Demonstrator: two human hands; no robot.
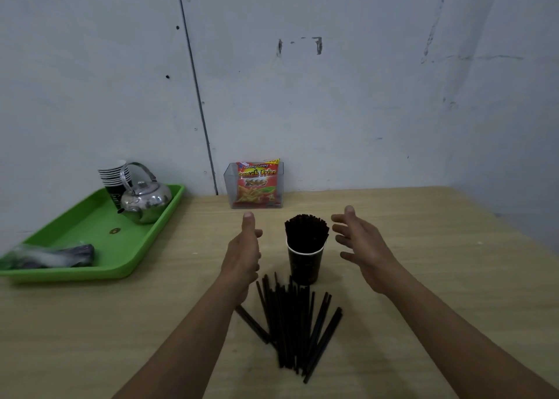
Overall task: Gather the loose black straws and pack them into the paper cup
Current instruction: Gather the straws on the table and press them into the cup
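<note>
A dark paper cup stands upright at the middle of the wooden table. A thick bunch of black straws sticks up out of it. In front of the cup, several loose black straws lie fanned out on the table. My left hand hovers just left of the cup, fingers apart, holding nothing. My right hand hovers just right of the cup, fingers spread, also holding nothing. Neither hand touches the cup or the straws.
A green tray at the left carries a steel kettle, a stack of paper cups and a plastic wrapper. A clear box with a snack packet stands against the wall behind the cup.
</note>
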